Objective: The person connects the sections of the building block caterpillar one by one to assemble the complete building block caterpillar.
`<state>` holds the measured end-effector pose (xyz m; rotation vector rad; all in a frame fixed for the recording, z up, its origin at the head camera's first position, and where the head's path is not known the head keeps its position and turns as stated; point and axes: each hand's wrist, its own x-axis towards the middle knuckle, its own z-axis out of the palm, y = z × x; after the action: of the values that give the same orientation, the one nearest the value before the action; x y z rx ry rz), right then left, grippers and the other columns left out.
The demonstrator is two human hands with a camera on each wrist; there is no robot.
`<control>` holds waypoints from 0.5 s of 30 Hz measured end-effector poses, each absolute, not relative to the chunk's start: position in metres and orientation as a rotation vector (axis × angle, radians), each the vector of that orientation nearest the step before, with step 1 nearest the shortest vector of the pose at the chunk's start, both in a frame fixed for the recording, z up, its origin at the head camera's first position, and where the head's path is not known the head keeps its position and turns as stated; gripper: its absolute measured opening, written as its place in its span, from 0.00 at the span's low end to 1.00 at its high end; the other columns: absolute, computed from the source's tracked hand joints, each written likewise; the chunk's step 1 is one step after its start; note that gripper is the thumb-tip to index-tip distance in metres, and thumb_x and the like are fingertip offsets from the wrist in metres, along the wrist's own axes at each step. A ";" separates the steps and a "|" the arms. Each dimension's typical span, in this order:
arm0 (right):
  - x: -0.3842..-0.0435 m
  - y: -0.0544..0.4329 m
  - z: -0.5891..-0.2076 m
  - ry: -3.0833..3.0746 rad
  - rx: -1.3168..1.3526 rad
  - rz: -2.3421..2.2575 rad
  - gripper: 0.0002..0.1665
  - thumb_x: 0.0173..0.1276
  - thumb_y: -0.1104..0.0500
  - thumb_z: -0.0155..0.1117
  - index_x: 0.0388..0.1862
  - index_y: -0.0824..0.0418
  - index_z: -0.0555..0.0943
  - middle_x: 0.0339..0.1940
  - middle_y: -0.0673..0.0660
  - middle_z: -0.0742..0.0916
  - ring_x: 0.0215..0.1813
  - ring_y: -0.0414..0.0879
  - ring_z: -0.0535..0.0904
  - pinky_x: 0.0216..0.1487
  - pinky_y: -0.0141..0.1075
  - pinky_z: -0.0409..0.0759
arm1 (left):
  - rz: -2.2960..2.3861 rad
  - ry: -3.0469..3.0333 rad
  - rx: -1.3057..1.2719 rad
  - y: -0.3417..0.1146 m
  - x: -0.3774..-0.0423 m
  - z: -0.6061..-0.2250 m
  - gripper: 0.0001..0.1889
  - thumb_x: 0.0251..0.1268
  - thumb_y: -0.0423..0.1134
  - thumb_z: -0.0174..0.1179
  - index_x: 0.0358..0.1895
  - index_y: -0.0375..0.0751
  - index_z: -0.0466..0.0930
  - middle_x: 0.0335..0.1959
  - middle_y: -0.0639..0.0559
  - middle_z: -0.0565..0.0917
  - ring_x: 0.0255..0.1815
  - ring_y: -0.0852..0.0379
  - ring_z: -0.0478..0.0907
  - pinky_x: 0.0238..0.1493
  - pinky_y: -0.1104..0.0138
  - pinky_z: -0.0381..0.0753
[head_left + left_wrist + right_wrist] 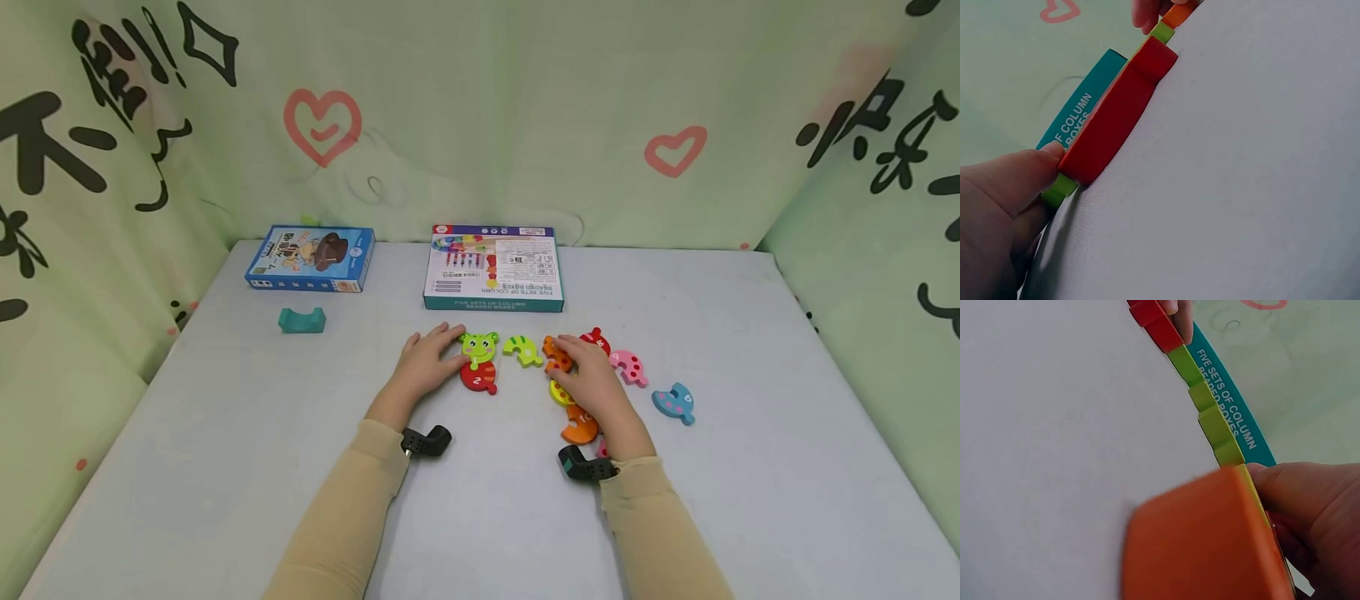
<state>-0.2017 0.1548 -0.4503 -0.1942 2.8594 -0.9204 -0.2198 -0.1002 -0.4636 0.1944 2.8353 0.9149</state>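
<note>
My left hand (422, 367) holds a green animal-head puzzle piece (478, 345) at its left side, thumb below and forefinger above. Joined under that head is a red piece (477, 378) marked 2; its thick edge fills much of the left wrist view. My right hand (596, 383) pinches an orange spotted piece (556, 357) between thumb and fingers. A lime striped piece (522, 351) lies between the hands. Partly covered by the right hand are a yellow piece (559, 394), an orange piece (581, 427) and a red piece (597, 340).
Right of the right hand lie a pink spotted piece (630, 367) and a blue spotted piece (674, 404). Toward the back are a blue box (311, 258) and a white-and-teal box (493, 268). A teal block (302, 321) stands at left. Printed curtains surround the white table (225, 467).
</note>
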 end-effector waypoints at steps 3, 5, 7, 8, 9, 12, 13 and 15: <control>-0.202 0.155 -0.452 2.863 -0.184 -0.930 0.31 0.62 0.54 0.61 0.64 0.59 0.68 0.66 0.60 0.70 0.68 0.58 0.59 0.65 0.53 0.63 | 0.914 2.831 0.191 -0.100 -0.220 -0.464 0.29 0.60 0.53 0.55 0.65 0.53 0.64 0.68 0.51 0.64 0.72 0.55 0.53 0.72 0.52 0.36; -0.201 0.155 -0.453 2.867 -0.173 -0.932 0.31 0.62 0.54 0.61 0.63 0.59 0.68 0.65 0.60 0.70 0.67 0.58 0.59 0.64 0.53 0.64 | 0.915 2.830 0.189 -0.101 -0.220 -0.465 0.29 0.60 0.53 0.55 0.66 0.53 0.64 0.68 0.51 0.63 0.72 0.55 0.53 0.72 0.52 0.36; -0.201 0.155 -0.453 2.876 -0.165 -0.923 0.31 0.61 0.53 0.62 0.63 0.58 0.69 0.64 0.61 0.71 0.67 0.58 0.59 0.63 0.54 0.65 | 0.915 2.832 0.184 -0.101 -0.221 -0.466 0.29 0.60 0.53 0.55 0.66 0.54 0.64 0.68 0.51 0.64 0.72 0.55 0.53 0.72 0.52 0.37; -0.201 0.155 -0.453 2.880 -0.164 -0.915 0.32 0.61 0.52 0.62 0.63 0.58 0.68 0.63 0.61 0.71 0.67 0.58 0.59 0.62 0.54 0.66 | 0.914 2.833 0.184 -0.101 -0.221 -0.466 0.29 0.60 0.53 0.55 0.65 0.54 0.64 0.68 0.51 0.64 0.72 0.55 0.53 0.72 0.52 0.37; -0.201 0.155 -0.453 2.882 -0.159 -0.906 0.32 0.60 0.52 0.62 0.64 0.57 0.68 0.63 0.61 0.71 0.67 0.58 0.58 0.62 0.54 0.67 | 0.913 2.835 0.184 -0.102 -0.221 -0.467 0.29 0.60 0.53 0.55 0.65 0.54 0.64 0.68 0.51 0.64 0.72 0.55 0.53 0.72 0.52 0.37; -0.201 0.154 -0.453 2.884 -0.158 -0.872 0.34 0.60 0.51 0.62 0.65 0.55 0.66 0.64 0.61 0.70 0.67 0.58 0.58 0.60 0.54 0.69 | 0.913 2.835 0.184 -0.102 -0.222 -0.468 0.29 0.60 0.54 0.55 0.66 0.54 0.64 0.68 0.51 0.64 0.72 0.55 0.52 0.72 0.52 0.37; -0.201 0.154 -0.453 2.882 -0.158 -0.865 0.34 0.60 0.51 0.62 0.65 0.55 0.66 0.64 0.61 0.70 0.67 0.58 0.58 0.60 0.55 0.69 | 0.915 2.833 0.187 -0.102 -0.222 -0.468 0.29 0.60 0.54 0.55 0.66 0.54 0.64 0.68 0.51 0.64 0.72 0.55 0.52 0.72 0.52 0.37; -0.200 0.154 -0.452 2.879 -0.158 -0.851 0.35 0.60 0.50 0.62 0.65 0.54 0.66 0.64 0.61 0.70 0.67 0.58 0.58 0.59 0.54 0.70 | 0.916 2.831 0.189 -0.102 -0.221 -0.468 0.29 0.60 0.54 0.55 0.66 0.54 0.63 0.68 0.51 0.64 0.72 0.55 0.52 0.72 0.52 0.37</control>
<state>-0.2002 0.1539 -0.4523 -0.1584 2.8793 -0.8512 -0.2214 -0.1022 -0.4676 0.1893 2.8315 0.9163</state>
